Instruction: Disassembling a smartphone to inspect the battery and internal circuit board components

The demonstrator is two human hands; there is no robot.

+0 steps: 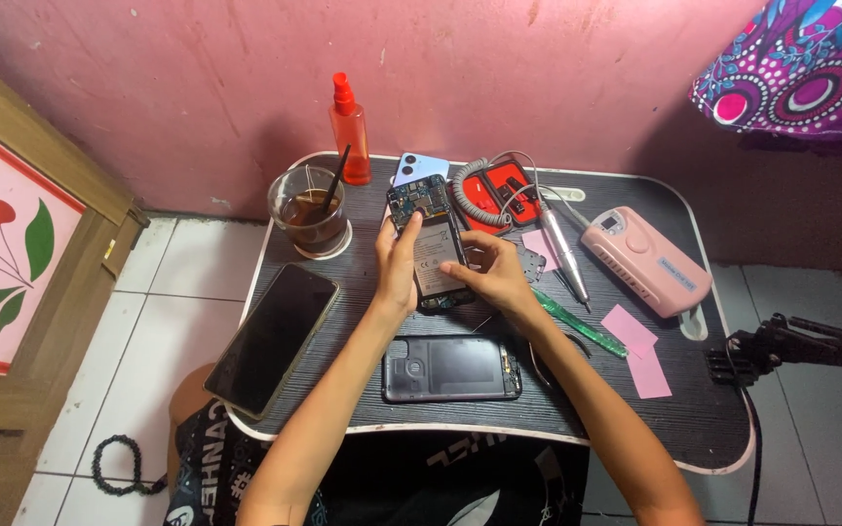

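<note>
Two hands: I see both of my bare hands meeting over one opened phone at the middle of a small dark lap table (pixel 694 429).
Nearest item: a black rear cover (pixel 451 368) lies flat by the near table edge, between my forearms, inner side up.
Near left: a dark screen panel (pixel 273 337) lies face up, slanted, overhanging the table's left rim.
Left hand (pixel 398 265): fingers together along the left edge of the opened phone (pixel 433 244), thumb pressed against its side; clamped on it.
Right hand (pixel 491 274): fingers bent and closed on the phone's lower right part, fingertips resting on the battery face.
Opened phone: back removed, circuit board at its far end, battery in the middle; it sits tilted at table centre, gripped by both hands.
Right of hands: a green translucent pry tool (pixel 577 321) and pink paper slips (pixel 635 343) lie on the table.
Farther right: a pink box-shaped device (pixel 647 258), with a pen-shaped handpiece (pixel 563 249) beside it on a coiled cord.
Far edge: a glass of dark drink (pixel 310 210) with a straw, an orange spray bottle (pixel 350 121), a light blue phone (pixel 419 168), and a red tool case (pixel 499 192).
</note>
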